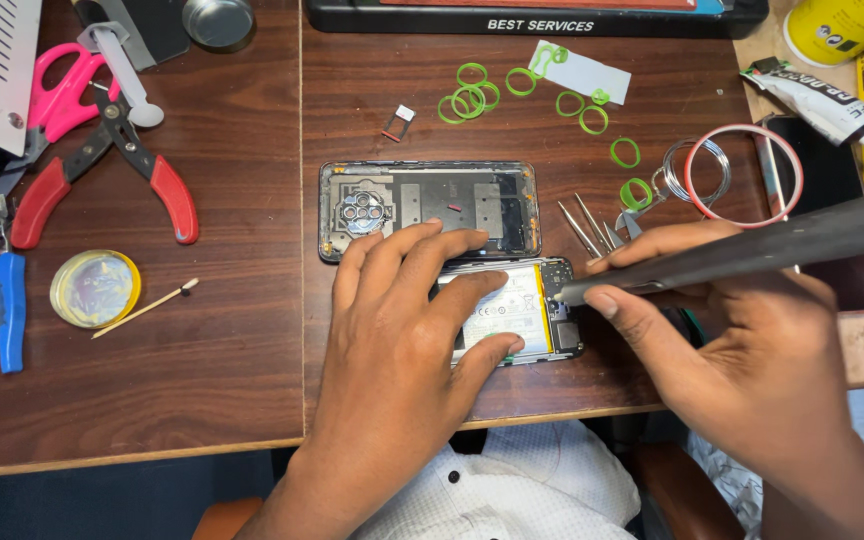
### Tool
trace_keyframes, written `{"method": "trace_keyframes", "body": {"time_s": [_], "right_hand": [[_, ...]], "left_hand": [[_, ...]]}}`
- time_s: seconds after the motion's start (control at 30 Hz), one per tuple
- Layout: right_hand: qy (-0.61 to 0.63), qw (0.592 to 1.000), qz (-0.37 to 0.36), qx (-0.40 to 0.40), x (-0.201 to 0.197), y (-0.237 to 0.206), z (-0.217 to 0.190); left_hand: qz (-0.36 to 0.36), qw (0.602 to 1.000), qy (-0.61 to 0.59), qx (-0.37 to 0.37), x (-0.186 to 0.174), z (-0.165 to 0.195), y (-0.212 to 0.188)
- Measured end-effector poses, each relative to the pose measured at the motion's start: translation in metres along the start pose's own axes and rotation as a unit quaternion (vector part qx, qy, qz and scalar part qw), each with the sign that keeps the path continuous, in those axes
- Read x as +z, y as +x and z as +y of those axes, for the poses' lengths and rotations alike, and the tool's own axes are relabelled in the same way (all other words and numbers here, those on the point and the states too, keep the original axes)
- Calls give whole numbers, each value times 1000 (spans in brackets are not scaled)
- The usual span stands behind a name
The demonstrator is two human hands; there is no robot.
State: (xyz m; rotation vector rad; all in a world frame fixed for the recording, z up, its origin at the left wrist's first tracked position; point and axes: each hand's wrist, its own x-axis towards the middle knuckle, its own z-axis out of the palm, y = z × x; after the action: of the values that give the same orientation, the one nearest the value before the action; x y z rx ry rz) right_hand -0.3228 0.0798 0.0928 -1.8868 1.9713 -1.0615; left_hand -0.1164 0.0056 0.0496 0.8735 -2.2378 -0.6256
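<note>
**Opened phone pinned flat, tool tip at its top edge**

From the head cam I see the left hand (407,330) spread flat over the opened smartphone (522,312), fingers splayed across the white battery, pressing it to the wooden table (202,350). Nothing gripped in that hand, just palm and fingertips down on the phone.

Right hand (742,350) is closed around a dark grey screwdriver (752,250), thumb and fingers wrapped on the shaft. Tip sits at the phone's upper right corner, touching or just off the board there; I can't tell which.

Phone lies near the table's front edge, centre of view. Its removed back cover (428,208), inner side up with the round camera ring at left, lies just behind it, nearly touching.

Around it:
- SIM tray (398,122) behind the cover
- green rubber bands (472,98) scattered toward the back right
- tweezers (587,225) just right of the cover
- coil of wire (697,170) and a red ring (744,176) near the right hand
- red-handled pliers (112,170), pink scissors (52,95) and a blue-handled tool (9,310) well off to the left
- round yellow-rimmed dish (95,288) with a cotton swab (147,306) beside it
</note>
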Motion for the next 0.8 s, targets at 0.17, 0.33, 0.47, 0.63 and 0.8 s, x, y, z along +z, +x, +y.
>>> {"method": "trace_keyframes", "body": {"time_s": [0.17,0.33,0.47,0.63,0.8], "right_hand": [[7,1000,-9,16,2,0,4],[6,1000,5,19,3,-6,6],[85,991,26,97,7,-19,9],[100,989,87,65,23,-38,21],[177,970,135,96,33,-50,28]], "left_hand": [[5,1000,6,3,1,-1,-1],[14,1000,1,7,0,1,-1],[21,1000,-10,12,-1,3,-1],[22,1000,-14,16,1,4,-1],[19,999,-14,22,2,4,0]]}}
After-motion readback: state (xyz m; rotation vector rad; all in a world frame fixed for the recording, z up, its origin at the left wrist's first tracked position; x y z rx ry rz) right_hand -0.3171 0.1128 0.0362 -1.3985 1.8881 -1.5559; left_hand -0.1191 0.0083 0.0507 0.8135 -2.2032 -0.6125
